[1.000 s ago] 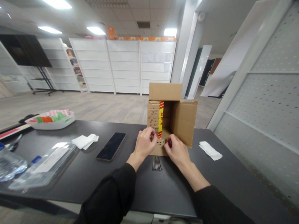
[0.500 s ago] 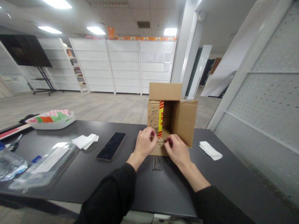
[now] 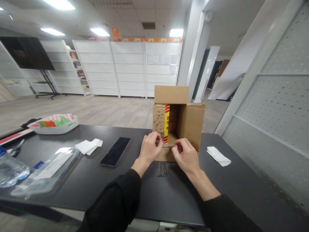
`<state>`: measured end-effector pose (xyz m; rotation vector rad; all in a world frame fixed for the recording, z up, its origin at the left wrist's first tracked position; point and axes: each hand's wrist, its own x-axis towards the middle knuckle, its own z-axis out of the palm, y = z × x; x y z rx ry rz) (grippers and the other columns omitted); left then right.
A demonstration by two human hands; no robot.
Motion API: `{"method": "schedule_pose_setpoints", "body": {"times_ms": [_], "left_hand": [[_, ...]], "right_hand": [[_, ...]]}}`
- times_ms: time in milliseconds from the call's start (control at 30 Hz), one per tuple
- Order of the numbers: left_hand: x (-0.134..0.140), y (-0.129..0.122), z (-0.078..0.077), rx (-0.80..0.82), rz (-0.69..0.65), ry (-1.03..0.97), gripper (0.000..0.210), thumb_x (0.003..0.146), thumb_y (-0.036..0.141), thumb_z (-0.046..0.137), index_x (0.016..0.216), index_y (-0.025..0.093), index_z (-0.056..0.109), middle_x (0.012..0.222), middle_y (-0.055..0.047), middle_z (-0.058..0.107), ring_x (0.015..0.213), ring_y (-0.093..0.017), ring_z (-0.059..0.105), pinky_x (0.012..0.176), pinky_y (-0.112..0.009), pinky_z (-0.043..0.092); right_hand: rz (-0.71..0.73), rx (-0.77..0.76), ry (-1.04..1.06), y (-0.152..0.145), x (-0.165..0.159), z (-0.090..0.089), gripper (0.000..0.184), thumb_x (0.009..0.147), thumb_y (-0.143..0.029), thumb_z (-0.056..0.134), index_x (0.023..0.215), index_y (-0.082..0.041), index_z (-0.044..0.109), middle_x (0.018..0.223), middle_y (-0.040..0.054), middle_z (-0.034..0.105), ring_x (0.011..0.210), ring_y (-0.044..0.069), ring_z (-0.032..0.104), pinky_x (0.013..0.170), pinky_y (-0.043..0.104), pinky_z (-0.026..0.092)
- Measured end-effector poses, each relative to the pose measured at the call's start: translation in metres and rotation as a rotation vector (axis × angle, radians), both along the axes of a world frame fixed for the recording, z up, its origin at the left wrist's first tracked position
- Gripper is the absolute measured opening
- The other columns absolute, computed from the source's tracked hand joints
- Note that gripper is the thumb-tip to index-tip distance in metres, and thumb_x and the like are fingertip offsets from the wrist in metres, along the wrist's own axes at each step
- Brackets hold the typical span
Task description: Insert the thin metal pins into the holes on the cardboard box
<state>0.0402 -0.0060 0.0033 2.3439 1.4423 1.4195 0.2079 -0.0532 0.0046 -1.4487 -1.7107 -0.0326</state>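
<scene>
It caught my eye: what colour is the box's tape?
The tape is yellow with red markings, head view.

On the table (image 3: 89,180) I see the box (image 3: 184,124) near the far edge, nails (image 3: 162,169) before it, phone (image 3: 116,151) left, tissue (image 3: 218,156) by the right edge.

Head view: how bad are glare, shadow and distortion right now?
Head view: the ceiling lights wash out to white; the cardboard box is shadowed inside; the nails look slightly soft; the bottle at the left edge seems stretched.
</scene>
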Motion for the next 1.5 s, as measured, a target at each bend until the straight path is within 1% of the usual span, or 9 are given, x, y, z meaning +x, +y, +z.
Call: {"method": "schedule_pose_setpoints", "body": {"times_ms": [133,367,533,733,1033,1200,1500], "left_hand": [[0.000,-0.001,0.001,-0.003,0.009,0.009,0.006,0.085,0.016,0.054,0.082,0.021,0.053,0.077,0.001,0.065,0.073,-0.015,0.060,0.076,-0.032,0.037],[0.000,-0.001,0.000,0.004,0.009,0.009,0.007,0.084,0.015,0.054,0.083,0.021,0.053,0.078,0.001,0.065,0.074,-0.015,0.060,0.076,-0.032,0.038],[0.000,0.000,-0.001,0.007,0.013,0.013,0.007,0.084,0.014,0.054,0.082,0.021,0.052,0.079,0.001,0.065,0.074,-0.015,0.060,0.075,-0.032,0.038],[0.000,-0.001,0.001,0.007,0.011,0.012,0.008,0.084,0.014,0.054,0.082,0.021,0.052,0.078,0.002,0.065,0.073,-0.015,0.060,0.076,-0.032,0.038],[-0.001,-0.002,0.002,0.006,0.001,-0.003,0.007,0.084,0.014,0.055,0.082,0.021,0.052,0.077,0.002,0.064,0.071,-0.014,0.059,0.075,-0.032,0.037],[-0.001,-0.002,0.003,0.011,-0.002,-0.005,0.008,0.084,0.014,0.054,0.081,0.021,0.052,0.077,0.002,0.064,0.070,-0.014,0.058,0.075,-0.032,0.037],[0.000,-0.001,-0.001,0.031,-0.001,-0.004,0.008,0.084,0.014,0.055,0.081,0.021,0.052,0.078,0.002,0.065,0.072,-0.014,0.059,0.075,-0.031,0.036]], "right_hand": [[0.112,0.009,0.073,-0.005,0.003,0.001,0.010,0.086,-0.022,0.047,0.085,-0.021,0.057,0.086,0.0037,0.064,0.070,0.016,0.057,0.068,0.027,0.043],[0.360,-0.109,0.054,-0.017,0.009,0.008,0.009,0.083,-0.019,0.048,0.081,-0.021,0.056,0.075,0.0012,0.060,0.068,0.016,0.055,0.066,0.027,0.043],[0.486,-0.180,0.051,-0.023,0.010,0.011,0.010,0.080,-0.016,0.048,0.080,-0.021,0.057,0.072,-0.0001,0.059,0.067,0.015,0.055,0.064,0.026,0.041],[0.526,-0.238,0.038,-0.024,0.010,0.011,0.013,0.078,-0.013,0.047,0.078,-0.021,0.058,0.073,0.0000,0.060,0.069,0.015,0.055,0.065,0.026,0.040],[0.590,-0.343,-0.019,-0.029,0.012,0.012,0.018,0.070,-0.008,0.048,0.077,-0.021,0.057,0.072,-0.0024,0.058,0.067,0.014,0.052,0.065,0.025,0.038],[0.592,-0.378,-0.013,-0.030,0.012,0.013,0.018,0.069,-0.007,0.048,0.077,-0.021,0.056,0.070,-0.0031,0.056,0.065,0.013,0.051,0.063,0.024,0.037],[0.641,-0.492,-0.055,-0.027,0.013,0.007,0.016,0.067,-0.006,0.051,0.075,-0.019,0.055,0.069,-0.0036,0.055,0.063,0.011,0.049,0.060,0.022,0.036]]}}
